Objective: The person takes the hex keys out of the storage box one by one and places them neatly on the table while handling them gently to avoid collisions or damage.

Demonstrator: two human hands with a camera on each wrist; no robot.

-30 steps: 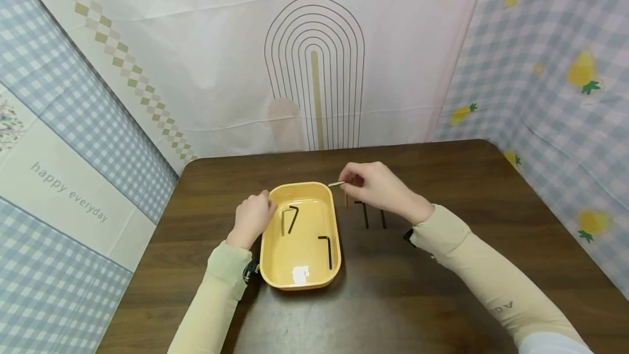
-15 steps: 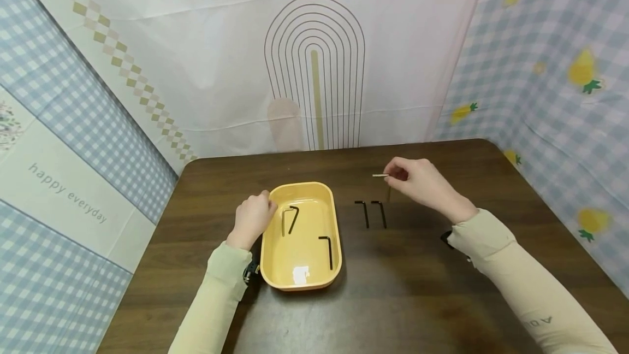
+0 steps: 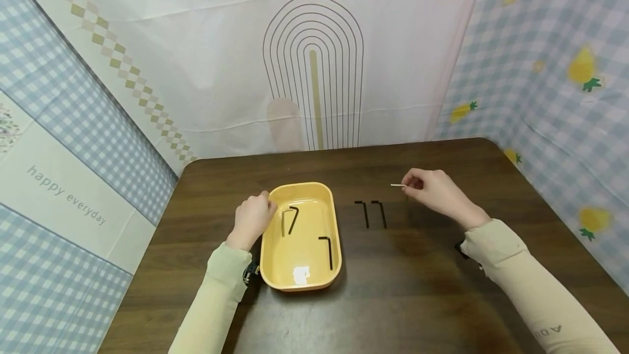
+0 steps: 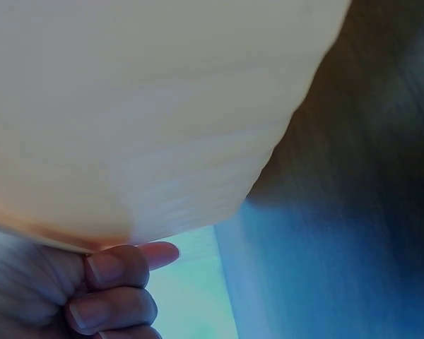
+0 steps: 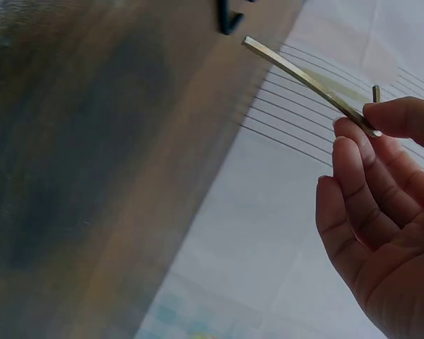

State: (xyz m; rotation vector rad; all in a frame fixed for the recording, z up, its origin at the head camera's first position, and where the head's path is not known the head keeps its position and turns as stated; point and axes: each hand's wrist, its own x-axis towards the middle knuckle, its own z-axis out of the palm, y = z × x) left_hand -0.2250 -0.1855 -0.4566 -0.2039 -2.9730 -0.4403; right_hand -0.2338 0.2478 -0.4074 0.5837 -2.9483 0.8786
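Observation:
My left hand [image 3: 253, 217] grips the left rim of a yellow rectangular tub [image 3: 302, 258]; in the left wrist view its fingers [image 4: 113, 311] curl at the edge under the tub's pale wall [image 4: 162, 106]. Between thumb and fingertips, my right hand [image 3: 437, 193] pinches a gold-coloured L-shaped hex key [image 5: 304, 78], its long arm hanging down above the table. Inside the tub lie a gold hex key [image 3: 283, 224] and a black hex key [image 3: 294, 220] side by side at the left. Another black hex key [image 3: 330, 255] lies near the right wall.
Two black hex keys, a left one [image 3: 366, 216] and a right one [image 3: 383, 216], lie parallel on the dark wooden table [image 3: 417, 299], between tub and right hand. A patterned cloth [image 3: 221, 70] hangs behind the table's back edge.
My right hand has moved right with the gold hex key, away from the tub's far right corner and past the two black keys, then slightly lower. The left hand stays on the rim.

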